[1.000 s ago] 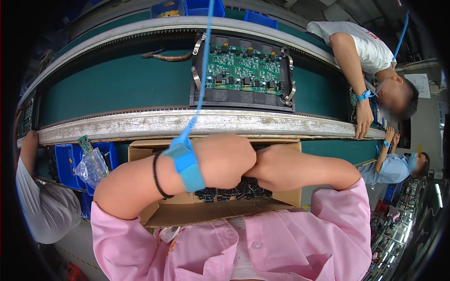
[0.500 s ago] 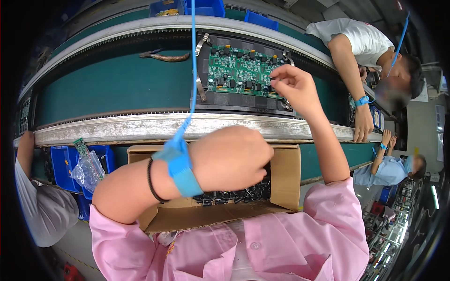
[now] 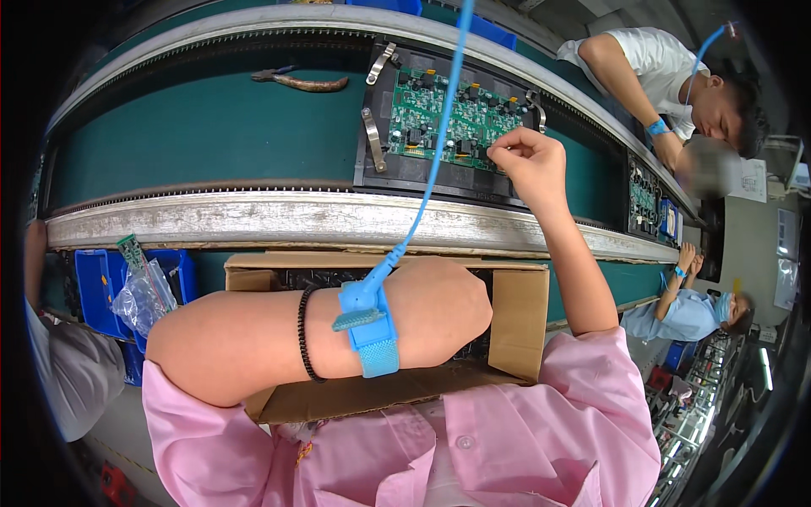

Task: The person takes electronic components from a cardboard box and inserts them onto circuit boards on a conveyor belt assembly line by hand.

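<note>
A green circuit board assembly lies in a black carrier with metal clips, on the line in front of me. At its lower right corner is my right hand, thumb and index finger pinched together; whatever lies between the fingertips is too small to make out. My left hand reaches down over an open cardboard box, back upward, its fingers hidden beneath it. Small black leaded components show inside the box. A blue wrist strap with a cord circles my left wrist.
Pliers lie on the green belt left of the carrier. A metal rail runs between box and belt. Blue bins stand at left, with a clear bag. A co-worker leans in at upper right; another sits farther right.
My left hand has turned and lowered over the box, hiding its fingers. My right fingertips have closed into a pinch at the board's corner. The view has shifted slightly.
</note>
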`<state>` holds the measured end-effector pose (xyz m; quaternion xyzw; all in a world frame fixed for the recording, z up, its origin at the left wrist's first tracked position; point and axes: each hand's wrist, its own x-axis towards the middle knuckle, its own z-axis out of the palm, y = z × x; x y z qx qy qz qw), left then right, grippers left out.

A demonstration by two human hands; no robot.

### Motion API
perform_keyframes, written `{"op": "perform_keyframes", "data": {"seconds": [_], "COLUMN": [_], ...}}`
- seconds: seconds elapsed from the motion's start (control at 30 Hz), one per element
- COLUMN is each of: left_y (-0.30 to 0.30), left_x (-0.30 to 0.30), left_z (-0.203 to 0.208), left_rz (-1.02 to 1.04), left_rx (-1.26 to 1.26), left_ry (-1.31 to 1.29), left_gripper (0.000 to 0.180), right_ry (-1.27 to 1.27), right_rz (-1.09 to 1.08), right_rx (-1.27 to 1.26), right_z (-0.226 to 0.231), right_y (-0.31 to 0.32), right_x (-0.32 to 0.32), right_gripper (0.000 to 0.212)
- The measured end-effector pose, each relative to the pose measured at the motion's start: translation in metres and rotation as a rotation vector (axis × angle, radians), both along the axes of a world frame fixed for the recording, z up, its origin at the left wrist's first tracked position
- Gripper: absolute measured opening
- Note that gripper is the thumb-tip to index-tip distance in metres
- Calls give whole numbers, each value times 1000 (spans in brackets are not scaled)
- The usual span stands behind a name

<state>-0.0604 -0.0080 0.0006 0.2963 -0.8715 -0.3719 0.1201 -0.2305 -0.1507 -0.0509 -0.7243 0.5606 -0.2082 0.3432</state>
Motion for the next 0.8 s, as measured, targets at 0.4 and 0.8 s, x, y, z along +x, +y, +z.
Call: {"op": "perform_keyframes", "data": {"seconds": [0.4, 0.8], "left_y": [2, 0], "left_x": [2, 4], "left_z": [-3, -1], "left_rz": [12, -13], "left_rx": [-27, 17], "left_ry": [40, 2], "left_gripper": [15, 16], "right_ry": [-13, 73], "right_rz": [-4, 151], "right_rx": [-5, -64], "right_z": [-4, -5], "right_y": [-5, -21], "right_x": [-2, -5], "right_gripper": [3, 5]}}
